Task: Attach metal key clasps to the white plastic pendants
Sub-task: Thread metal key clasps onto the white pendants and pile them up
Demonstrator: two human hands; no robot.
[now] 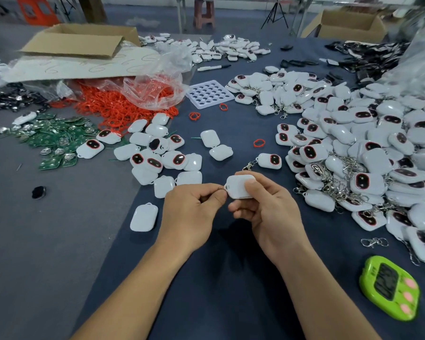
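— Where's the pendant (239, 186)?
— In the right hand (268, 207), held above the cloth (231, 278) at the near middle. It is plain side up, with the thumb on top and the fingers curled under it.
— And the left hand (192, 212)?
— It pinches a small ring (221, 187) between thumb and forefinger, right at the pendant's loop. Its other fingers are curled in. I cannot tell if a clasp hangs from the ring, because the hand hides that part.
— Is the ring through the loop?
— Too small to tell. The two touch.
— What lies around?
— A big pile (366, 148) of pendants on the right, with metal clasps tangled among them. One done pendant (270, 161) lies just beyond the hands, its clasp at its left end. A loose clasp (374, 242) lies at the pile's near edge, near a green timer (390, 288).
— And to the left?
— A smaller group (157, 153) of pendants. Beyond it are green boards (52, 136), red rings (123, 106) partly under a plastic bag, a white tray (210, 94) and a box (79, 42).
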